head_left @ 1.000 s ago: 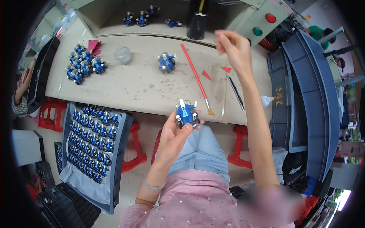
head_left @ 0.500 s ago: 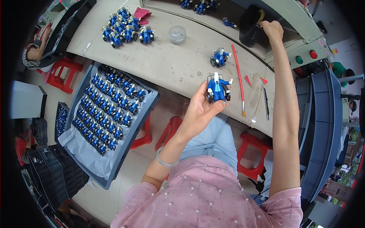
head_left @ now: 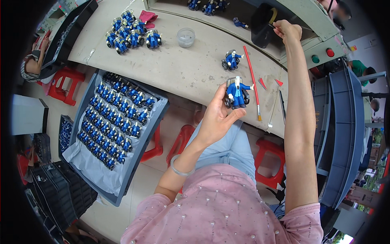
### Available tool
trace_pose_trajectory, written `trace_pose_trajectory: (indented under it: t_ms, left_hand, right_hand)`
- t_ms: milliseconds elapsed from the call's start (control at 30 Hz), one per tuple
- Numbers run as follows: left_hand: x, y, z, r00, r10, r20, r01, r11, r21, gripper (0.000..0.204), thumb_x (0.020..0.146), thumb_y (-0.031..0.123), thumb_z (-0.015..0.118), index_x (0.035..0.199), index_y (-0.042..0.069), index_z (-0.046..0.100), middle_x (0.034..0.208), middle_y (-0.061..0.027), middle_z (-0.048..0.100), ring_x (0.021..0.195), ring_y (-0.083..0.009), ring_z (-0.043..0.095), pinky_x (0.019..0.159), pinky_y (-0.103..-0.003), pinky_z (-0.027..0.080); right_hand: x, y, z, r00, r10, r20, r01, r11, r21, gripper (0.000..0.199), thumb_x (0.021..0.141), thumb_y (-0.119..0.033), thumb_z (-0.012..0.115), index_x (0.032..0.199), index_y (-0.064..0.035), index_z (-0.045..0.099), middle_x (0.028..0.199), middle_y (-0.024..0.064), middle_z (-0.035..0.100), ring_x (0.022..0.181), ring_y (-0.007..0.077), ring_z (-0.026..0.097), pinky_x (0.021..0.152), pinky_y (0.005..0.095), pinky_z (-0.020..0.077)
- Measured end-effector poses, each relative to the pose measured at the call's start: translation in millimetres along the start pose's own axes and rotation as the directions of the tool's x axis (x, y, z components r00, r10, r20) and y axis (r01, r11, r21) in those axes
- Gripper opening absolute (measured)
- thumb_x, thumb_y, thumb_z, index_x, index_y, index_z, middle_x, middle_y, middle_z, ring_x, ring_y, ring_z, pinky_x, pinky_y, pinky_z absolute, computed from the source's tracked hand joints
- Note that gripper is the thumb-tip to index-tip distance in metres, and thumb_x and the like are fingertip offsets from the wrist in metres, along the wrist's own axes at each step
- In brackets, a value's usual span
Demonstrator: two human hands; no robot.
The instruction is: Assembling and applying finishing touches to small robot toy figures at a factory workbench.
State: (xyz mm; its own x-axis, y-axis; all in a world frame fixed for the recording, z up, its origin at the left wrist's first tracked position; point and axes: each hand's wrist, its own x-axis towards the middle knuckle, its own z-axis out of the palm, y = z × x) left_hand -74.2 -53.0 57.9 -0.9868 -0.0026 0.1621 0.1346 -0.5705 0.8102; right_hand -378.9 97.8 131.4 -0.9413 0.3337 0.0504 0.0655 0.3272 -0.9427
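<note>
My left hand [head_left: 217, 122] holds a toy figure in a blue suit seated in a wheelchair [head_left: 237, 93], upright above the table's near edge, thumb and fingers around its base. Just beyond it a second wheelchair figure [head_left: 232, 60] stands on the table. My right hand [head_left: 287, 30] reaches far out to the recess at the back right, fingers pinched together beside a black container [head_left: 260, 30] with a yellow curved strip [head_left: 273, 16] at its rim. What those fingertips hold, if anything, is hidden.
A red-handled brush [head_left: 251, 77], red triangular pieces [head_left: 262, 83] and a black pen-like tool [head_left: 282, 106] lie at right. A clear cup [head_left: 186, 38], a pink cloth [head_left: 148, 18] and clustered figures [head_left: 128, 32] stand further left. A grey tray [head_left: 139, 162] holds rows of figures.
The held wheelchair figure has shifted slightly right and turned a little in my left hand. My right hand stays by the black container, its wrist slightly turned. The whole view has shifted slightly.
</note>
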Motion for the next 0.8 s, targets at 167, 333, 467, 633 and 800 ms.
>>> trace_pose_trajectory:
  t_ms: [167, 333, 467, 633, 800]
  left_hand:
    - [1.0, -3.3, -0.1, 1.0, 0.011, -0.001, -0.011, 0.999, 0.033, 0.053, 0.084, -0.003, 0.064, 0.129, -0.004, 0.036, 0.107, -0.0038, 0.049, 0.097, -0.0076, 0.048, 0.09, -0.023, 0.04]
    - [3.7, -8.3, -0.9, 1.0, 0.002, 0.008, -0.001, 0.999, -0.035, 0.06, 0.083, 0.011, 0.071, 0.131, -0.005, 0.038, 0.123, -0.015, 0.054, 0.103, -0.0192, 0.059, 0.089, -0.031, 0.048]
    - [2.5, -4.3, -1.1, 0.999, -0.017, 0.04, 0.02, 0.997, -0.079, 0.06, 0.083, 0.016, 0.071, 0.13, -0.004, 0.039, 0.122, -0.0157, 0.055, 0.105, -0.0207, 0.06, 0.088, -0.031, 0.049]
    - [4.0, -3.5, 3.0, 0.998, -0.028, 0.055, 0.034, 0.994, -0.108, 0.063, 0.083, 0.02, 0.072, 0.131, -0.003, 0.039, 0.122, -0.0167, 0.056, 0.104, -0.0214, 0.06, 0.087, -0.031, 0.049]
    - [3.1, -8.8, 6.0, 0.997, -0.049, 0.057, 0.052, 0.997, -0.058, 0.064, 0.082, 0.017, 0.073, 0.131, -0.004, 0.038, 0.122, -0.0154, 0.056, 0.103, -0.0202, 0.06, 0.087, -0.03, 0.049]
  right_hand:
    - [-16.7, 6.2, 2.5, 0.997, 0.067, -0.047, -0.062, 0.993, 0.101, 0.011, 0.066, 0.007, 0.07, 0.068, 0.0107, 0.06, 0.069, 0.0128, 0.06, 0.057, 0.0167, 0.059, 0.053, 0.0248, 0.0563]
    - [-19.8, 16.1, -0.9, 0.994, 0.11, -0.026, -0.106, 0.984, 0.141, 0.011, 0.066, 0.007, 0.07, 0.068, 0.0102, 0.06, 0.07, 0.013, 0.061, 0.057, 0.017, 0.06, 0.052, 0.0251, 0.0562]
    - [-28.9, 18.2, 1.0, 0.995, 0.039, -0.091, -0.042, 0.998, -0.035, 0.014, 0.065, 0.002, 0.073, 0.074, 0.0089, 0.064, 0.071, 0.0118, 0.064, 0.059, 0.0158, 0.061, 0.055, 0.0246, 0.0557]
    - [-18.7, 36.4, -10.2, 0.978, -0.179, -0.104, 0.145, 0.951, -0.272, 0.021, 0.066, -0.004, 0.074, 0.084, 0.0071, 0.069, 0.07, 0.01, 0.066, 0.06, 0.013, 0.062, 0.058, 0.0233, 0.0519]
    - [-43.0, 58.6, -38.0, 0.954, -0.29, 0.075, 0.296, 0.872, -0.39, 0.031, 0.07, -0.013, 0.072, 0.097, 0.0016, 0.069, 0.073, 0.0103, 0.07, 0.068, 0.0152, 0.066, 0.064, 0.0278, 0.0502]
